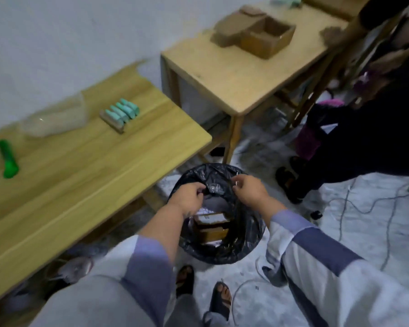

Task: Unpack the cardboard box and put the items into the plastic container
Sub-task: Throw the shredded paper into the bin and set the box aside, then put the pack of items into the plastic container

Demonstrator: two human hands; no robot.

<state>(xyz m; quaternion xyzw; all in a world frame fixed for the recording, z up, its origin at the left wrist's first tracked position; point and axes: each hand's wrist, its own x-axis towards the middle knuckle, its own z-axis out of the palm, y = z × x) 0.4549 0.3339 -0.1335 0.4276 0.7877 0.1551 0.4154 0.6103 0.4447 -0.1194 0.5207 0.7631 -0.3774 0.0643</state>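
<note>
Both my hands hover over a bin lined with a black bag (241, 241) on the floor. My left hand (189, 197) and my right hand (248, 188) pinch a small crumpled clear plastic wrapper (214, 188) between them, above the bin's mouth. On the near wooden table (80, 166) lie a clear plastic container (57, 119) tipped on its side, a row of teal items on a cardboard tray (121, 114) and a green cutter (7, 159). An open cardboard box (267, 36) sits on the farther table.
Small brown boxes (210, 227) lie inside the bin. A second person in dark clothes (354, 138) stands at the right beside the farther table (234, 74). Cables (368, 204) trail over the white floor. My sandalled feet (220, 300) are below the bin.
</note>
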